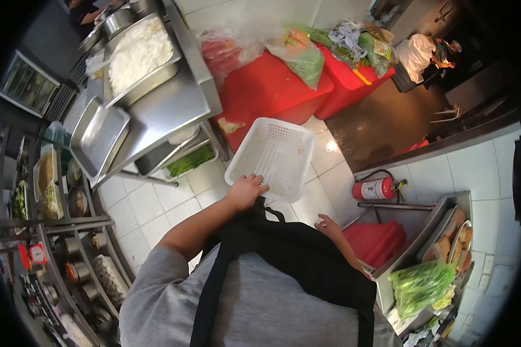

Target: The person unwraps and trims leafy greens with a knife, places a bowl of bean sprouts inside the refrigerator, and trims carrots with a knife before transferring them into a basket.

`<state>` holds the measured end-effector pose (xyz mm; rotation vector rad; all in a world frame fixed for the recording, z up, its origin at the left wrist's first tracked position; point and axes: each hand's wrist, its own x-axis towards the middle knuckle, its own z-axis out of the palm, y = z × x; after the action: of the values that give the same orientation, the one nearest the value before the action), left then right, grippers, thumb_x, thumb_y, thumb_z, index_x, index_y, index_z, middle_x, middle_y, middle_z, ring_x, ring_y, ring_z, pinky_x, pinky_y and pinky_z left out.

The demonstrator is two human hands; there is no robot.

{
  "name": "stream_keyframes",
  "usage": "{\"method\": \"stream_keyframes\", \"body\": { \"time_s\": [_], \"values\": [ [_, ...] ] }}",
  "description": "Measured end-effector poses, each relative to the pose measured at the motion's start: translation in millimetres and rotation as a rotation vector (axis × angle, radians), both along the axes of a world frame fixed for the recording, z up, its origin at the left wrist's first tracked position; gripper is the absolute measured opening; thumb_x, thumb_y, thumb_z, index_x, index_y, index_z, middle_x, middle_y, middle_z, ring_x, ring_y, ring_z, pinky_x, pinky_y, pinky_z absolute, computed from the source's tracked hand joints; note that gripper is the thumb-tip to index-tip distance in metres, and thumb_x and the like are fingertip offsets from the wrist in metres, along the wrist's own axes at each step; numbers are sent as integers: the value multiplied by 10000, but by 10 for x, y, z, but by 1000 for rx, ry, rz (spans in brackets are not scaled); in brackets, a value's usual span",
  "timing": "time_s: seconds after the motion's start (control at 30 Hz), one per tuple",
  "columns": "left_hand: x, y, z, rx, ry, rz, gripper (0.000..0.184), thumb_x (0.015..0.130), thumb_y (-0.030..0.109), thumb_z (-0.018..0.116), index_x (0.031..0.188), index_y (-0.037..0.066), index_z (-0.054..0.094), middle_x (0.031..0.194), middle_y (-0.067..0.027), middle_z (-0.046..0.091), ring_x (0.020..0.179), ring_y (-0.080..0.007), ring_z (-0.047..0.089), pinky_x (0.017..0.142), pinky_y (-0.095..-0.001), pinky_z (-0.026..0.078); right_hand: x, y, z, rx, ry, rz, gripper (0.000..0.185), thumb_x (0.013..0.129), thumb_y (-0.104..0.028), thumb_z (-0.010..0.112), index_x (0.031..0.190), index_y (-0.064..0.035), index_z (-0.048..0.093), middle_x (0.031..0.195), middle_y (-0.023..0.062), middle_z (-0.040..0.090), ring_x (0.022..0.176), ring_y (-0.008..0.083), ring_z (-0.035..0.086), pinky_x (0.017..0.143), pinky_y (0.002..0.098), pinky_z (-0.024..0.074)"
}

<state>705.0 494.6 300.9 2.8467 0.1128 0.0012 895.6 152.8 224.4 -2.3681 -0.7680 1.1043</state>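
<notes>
The left hand (pixel 246 192) is grasping the near rim of a white perforated plastic basket (pixel 275 151), its fingers curling over the edge; the basket is sitting right of the stainless-steel worktop (pixel 185 95). The right hand (pixel 330 226) is hovering farther right of the worktop, fingers released and loosely parting. 2 red bins (pixel 260 87) are standing just right of the worktop

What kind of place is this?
Most likely a commercial kitchen or its prep area: a metal table bears a large tray piled with white food, a rack holds food containers, and bagged greens sit on a red container.
</notes>
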Motion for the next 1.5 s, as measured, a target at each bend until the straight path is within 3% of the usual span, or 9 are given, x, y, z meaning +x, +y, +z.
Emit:
{"method": "stream_keyframes", "body": {
  "time_s": [0.43, 0.53, 0.73, 0.93, 1.0, 1.07, 1.13, 1.33, 1.5],
  "values": [
    [2300, 1916, -589, 142, 54, 447, 262, 832, 244, 551, 1076, 220, 643, 1019, -68, 562, 1030, -263, 553, 858, -537, 421, 1327, -830, -610, -207, 190, -462, 481, 839, -332, 627, 1229, -66, 531, 1023, 190, 658, 955, 339, 638, 821, 413, 501],
    [2678, 2021, -661, 71, 292, 623, 499, 850, 243, 565, 1336, 288, 459, 1310, -113, 451, 1259, -302, 415, 979, -611, 334, 1761, -744, -520, -258, 203, -457, 460, 839, -327, 623, 1204, -58, 544, 1016, 188, 659, 955, 340, 638, 820, 417, 500],
    [3009, 2115, -1379, 105, 477, 800, 641, 863, 383, 575, 1438, 287, 309, 1485, -120, 286, 1376, -346, 261, 1051, -653, 223, 3191, -558, -459, -378, 211, -260, 421, 839, -317, 615, 1152, -41, 568, 1002, 185, 661, 955, 341, 637, 818, 425, 497],
    [3395, 2065, -782, -6, 337, 886, 730, 806, 335, 663, 1440, 256, 310, 1497, -114, 265, 1402, -333, 204, 1078, -613, 213, 4976, 138, -460, -514, 41, 211, 388, 838, -307, 608, 1101, -23, 593, 988, 181, 662, 954, 343, 636, 816, 434, 495],
    [3483, 2155, -736, -16, 209, 882, 760, 788, 315, 685, 1442, 249, 304, 1499, -110, 259, 1404, -330, 200, 1082, -602, 216, 5624, 188, -991, -29, -432, 316, 328, 835, -294, 607, 1018, -21, 613, 885, 191, 661, 896, 325, 649, 776, 442, 491],
    [3742, 2364, -553, -109, 65, 852, 789, 777, 309, 698, 1447, 237, 287, 1500, -110, 254, 1404, -336, 199, 1086, -597, 212, 5793, 1578, 7, -42, -67, -5, 329, 869, -239, 637, 1092, 1, 606, 984, 94, 641, 912, 218, 599, 850, 338, 465],
    [4174, 2620, -446, -144, -16, 815, 844, 757, 249, 699, 1463, 204, 240, 1509, -99, 239, 1409, -335, 191, 1093, -590, 202, 6197, 2204, -216, 40, -34, 6, 343, 836, -253, 626, 1080, -13, 592, 996, 208, 639, 938, 326, 626, 811, 393, 481],
    [5858, 3334, -356, 15, -51, 566, 931, 719, 73, 604, 1498, 216, 115, 1536, -102, 208, 1430, -311, 152, 1079, -632, 171, 6072, 4653, 318, 226, -262, 431, 424, 846, -247, 627, 1205, -37, 547, 1183, 219, 566, 1110, 371, 538, 946, 415, 439],
    [6228, 3627, -357, -89, 487, 412, 535, 752, 96, 566, 1276, 172, 492, 1404, -112, 387, 1398, -260, 255, 1087, -641, 148, 5934, 5892, 373, 441, -234, 663, 350, 867, -140, 550, 1202, -40, 550, 1192, 218, 554, 1106, 385, 527, 950, 418, 433]
  ]
}}
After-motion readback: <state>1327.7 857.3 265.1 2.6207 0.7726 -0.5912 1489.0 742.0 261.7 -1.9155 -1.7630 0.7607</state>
